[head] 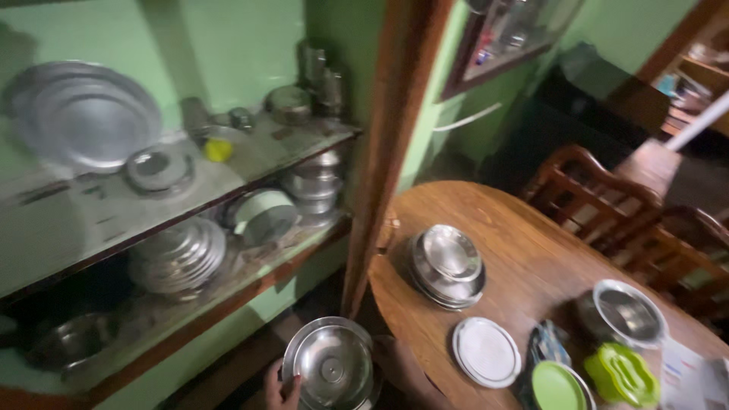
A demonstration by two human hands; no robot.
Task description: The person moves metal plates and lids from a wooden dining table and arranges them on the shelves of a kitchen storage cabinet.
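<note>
The green shelf unit filled the left of the view, its upper shelf carrying a large steel platter leaned on the back wall, and its lower shelf a stack of steel plates and a stack of steel pots. The round wooden table occupied the right, with wooden chairs behind it. On the table stood a stack of steel bowls, a lidded steel pot, a white plate, a green plate and a green lidded container, each apart from the next.

A steel plate, shallow with a raised rim, was held low at the bottom edge of the view, between the shelf unit and the table, its hollow face turned up toward the camera. The left hand gripped its left rim: the fingers were closed over the edge, thumb on the inner face, the rest hidden beneath. The right hand lay against the plate's right rim, touching it. Its fingers ran behind the plate and out of sight, so it could not be told whether they were closed on it or merely supporting it. The plate thus sat between the two hands, clear of the table edge. The view was blurred, and finer detail was not legible.
</note>
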